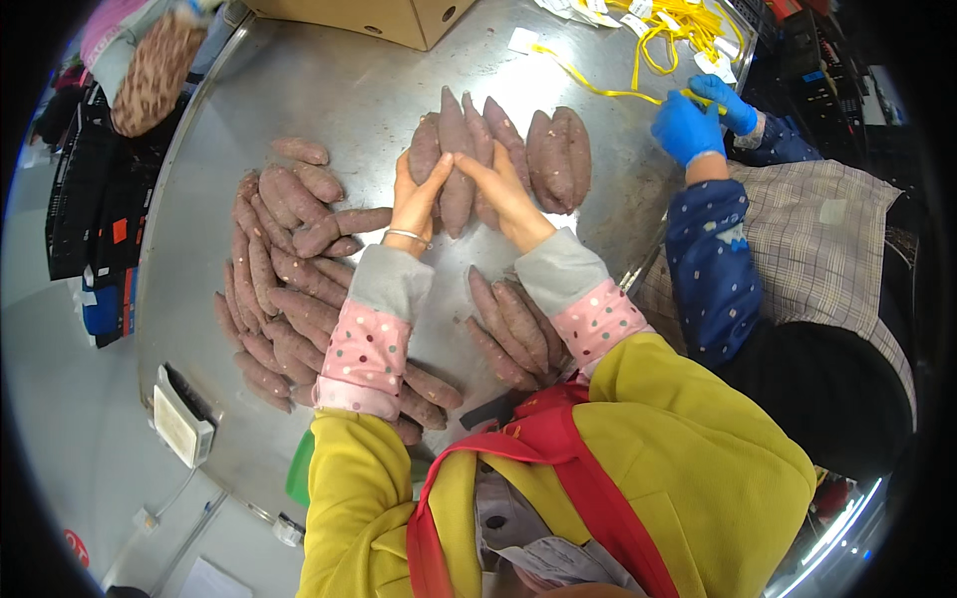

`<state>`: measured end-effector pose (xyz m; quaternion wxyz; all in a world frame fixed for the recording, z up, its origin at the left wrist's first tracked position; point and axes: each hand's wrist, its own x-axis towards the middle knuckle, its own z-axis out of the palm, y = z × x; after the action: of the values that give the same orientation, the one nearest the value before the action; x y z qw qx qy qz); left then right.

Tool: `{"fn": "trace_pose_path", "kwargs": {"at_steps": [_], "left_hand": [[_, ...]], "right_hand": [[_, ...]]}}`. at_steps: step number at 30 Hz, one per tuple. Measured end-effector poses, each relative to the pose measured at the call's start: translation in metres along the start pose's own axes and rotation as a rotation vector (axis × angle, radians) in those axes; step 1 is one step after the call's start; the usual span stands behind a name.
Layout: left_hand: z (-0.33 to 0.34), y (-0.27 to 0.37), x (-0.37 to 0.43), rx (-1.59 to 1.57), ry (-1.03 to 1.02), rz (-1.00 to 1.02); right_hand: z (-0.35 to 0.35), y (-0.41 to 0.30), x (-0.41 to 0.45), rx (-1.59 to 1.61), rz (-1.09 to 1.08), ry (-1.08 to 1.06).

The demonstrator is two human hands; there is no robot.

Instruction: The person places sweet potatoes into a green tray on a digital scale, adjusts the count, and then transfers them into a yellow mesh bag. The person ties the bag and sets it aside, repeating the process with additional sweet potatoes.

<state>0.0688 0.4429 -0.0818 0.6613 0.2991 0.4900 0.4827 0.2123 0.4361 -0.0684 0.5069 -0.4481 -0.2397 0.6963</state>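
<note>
My left hand (419, 190) and my right hand (505, 190) close from both sides around a bunch of purple-skinned sweet potatoes (454, 164), thumbs meeting at the front. One more sweet potato (506, 134) rests along the outer side of my right hand; whether it is gripped too is hard to tell. Just right of it sits a tight cluster of sweet potatoes (558, 161), apart from my hands. A large heap of sweet potatoes (288, 276) spreads beside my left forearm, partly hidden by the sleeve. Under my right forearm lies a smaller group of sweet potatoes (516, 325).
At the right, a co-worker's blue-gloved hands (688, 131) hold a yellow strap (598, 90). Yellow straps with white tags (673, 30) pile at the far right of the metal table (336, 90). A cardboard box (359, 19) stands at the far edge, a scale (182, 418) at the left.
</note>
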Motion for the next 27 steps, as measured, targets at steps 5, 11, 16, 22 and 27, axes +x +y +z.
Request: {"fn": "trace_pose_path", "kwargs": {"at_steps": [5,11,16,22,27], "left_hand": [[0.046,-0.032,0.016,-0.087,-0.058,0.061],[0.083,-0.039,0.04,-0.125,-0.132,0.03],[0.074,-0.035,0.07,0.064,-0.051,0.124],[0.025,-0.008,0.118,0.638,0.022,0.362],[0.004,0.002,0.142,0.959,0.086,0.287]], "right_hand": [[-0.032,-0.033,0.004,-0.145,0.014,0.202],[-0.059,-0.063,0.012,-0.182,-0.005,0.237],[-0.057,-0.053,0.048,-0.147,-0.04,0.201],[-0.03,-0.017,0.099,-0.666,-0.123,0.383],[-0.014,0.0,0.108,-0.819,-0.102,0.489]]}}
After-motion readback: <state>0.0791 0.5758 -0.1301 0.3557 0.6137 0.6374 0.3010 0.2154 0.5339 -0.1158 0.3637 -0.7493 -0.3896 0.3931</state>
